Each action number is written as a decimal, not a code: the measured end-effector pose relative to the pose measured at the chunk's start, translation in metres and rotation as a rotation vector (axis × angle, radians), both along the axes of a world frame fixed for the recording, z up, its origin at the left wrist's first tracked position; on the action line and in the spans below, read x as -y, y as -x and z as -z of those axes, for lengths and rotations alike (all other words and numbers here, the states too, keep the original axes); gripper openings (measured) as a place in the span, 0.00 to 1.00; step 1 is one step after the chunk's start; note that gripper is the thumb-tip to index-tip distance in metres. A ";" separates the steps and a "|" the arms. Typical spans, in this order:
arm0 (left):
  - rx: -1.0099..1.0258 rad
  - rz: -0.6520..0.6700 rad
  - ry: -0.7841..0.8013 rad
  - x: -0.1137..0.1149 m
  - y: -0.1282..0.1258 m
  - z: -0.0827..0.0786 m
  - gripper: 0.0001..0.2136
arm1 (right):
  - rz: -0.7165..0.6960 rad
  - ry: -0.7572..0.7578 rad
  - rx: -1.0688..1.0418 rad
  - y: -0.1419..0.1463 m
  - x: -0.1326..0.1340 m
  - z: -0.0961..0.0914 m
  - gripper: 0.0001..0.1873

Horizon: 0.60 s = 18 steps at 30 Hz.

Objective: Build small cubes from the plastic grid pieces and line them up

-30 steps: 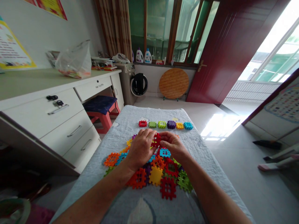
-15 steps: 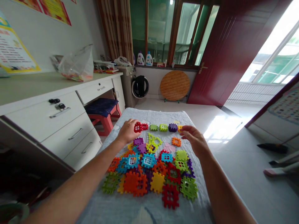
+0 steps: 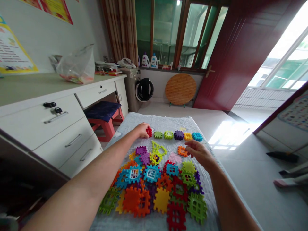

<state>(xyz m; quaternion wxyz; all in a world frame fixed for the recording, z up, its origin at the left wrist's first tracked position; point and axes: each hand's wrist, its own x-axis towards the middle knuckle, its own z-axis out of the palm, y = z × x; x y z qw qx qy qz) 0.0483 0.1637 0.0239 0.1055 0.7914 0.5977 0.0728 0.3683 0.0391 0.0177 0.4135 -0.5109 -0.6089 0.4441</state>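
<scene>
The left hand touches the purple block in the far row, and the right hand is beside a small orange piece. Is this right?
No: the head view shows the left hand touching the red block, not a purple one. The right hand is beside the small orange piece.

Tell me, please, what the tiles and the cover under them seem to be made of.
Tiles: likely moulded plastic; bright uniform colours, slight sheen, crisp notched edges, like the red tile in the left hand. Cover: probably quilted fabric, matte; it wrinkles and puckers.
</scene>
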 end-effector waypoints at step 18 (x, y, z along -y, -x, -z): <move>-0.048 0.059 0.151 -0.013 -0.004 0.009 0.19 | -0.115 0.101 0.224 -0.003 -0.007 0.023 0.13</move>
